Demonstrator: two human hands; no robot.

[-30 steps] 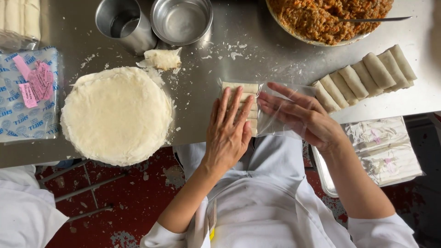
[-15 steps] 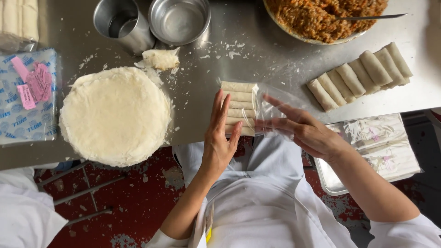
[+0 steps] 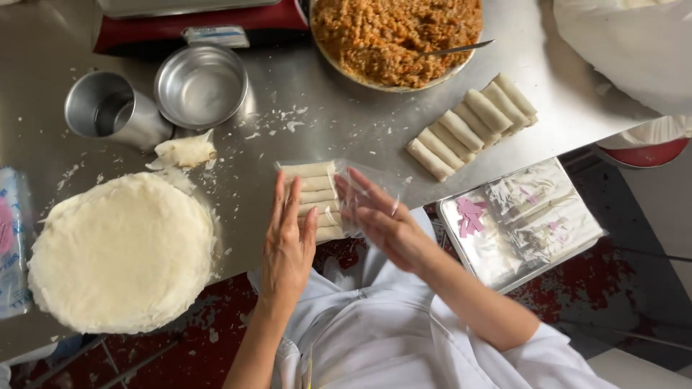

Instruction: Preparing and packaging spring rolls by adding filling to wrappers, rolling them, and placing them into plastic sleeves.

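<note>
Rolls in a clear bag lie at the bench's near edge. Going left to right: wrappers (a round stack), cup, bowl, then the left hand, fingers straight, flat against the rolls; right hand, fingers spread on the bag; loose rolls toward the right edge.

White coat, short sleeves, bare hands

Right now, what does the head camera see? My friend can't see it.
Two bare hands press on a clear bag of spring rolls at a steel table's edge: left hand flat, right hand on the plastic. Nearby sit a round wrapper stack, loose rolls and a filling bowl.
</note>
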